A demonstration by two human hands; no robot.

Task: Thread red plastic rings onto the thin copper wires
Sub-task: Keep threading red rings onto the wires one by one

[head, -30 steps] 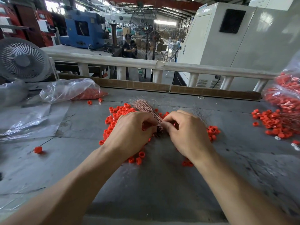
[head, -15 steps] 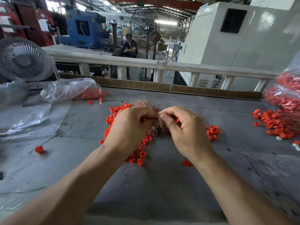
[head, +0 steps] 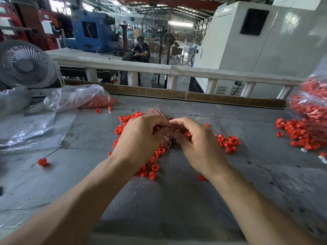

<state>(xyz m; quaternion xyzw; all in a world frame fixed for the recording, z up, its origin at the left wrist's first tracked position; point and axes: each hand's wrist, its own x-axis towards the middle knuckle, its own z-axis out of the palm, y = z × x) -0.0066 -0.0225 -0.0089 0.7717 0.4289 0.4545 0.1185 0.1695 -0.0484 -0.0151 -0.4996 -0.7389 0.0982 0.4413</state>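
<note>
2 hands meet over 1 copper wire bundle [head: 169,140]: left hand [head: 139,138] and right hand [head: 198,144], fingers curled, pinch wires between their grips. Dozens of red rings [head: 155,167] lie around both on the tabletop [head: 177,200]; 2 bags [head: 74,97] beyond.

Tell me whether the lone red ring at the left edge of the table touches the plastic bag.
Apart. The head view shows the lone red ring lying on bare grey table, with open surface between it and the plastic bag farther back.
</note>
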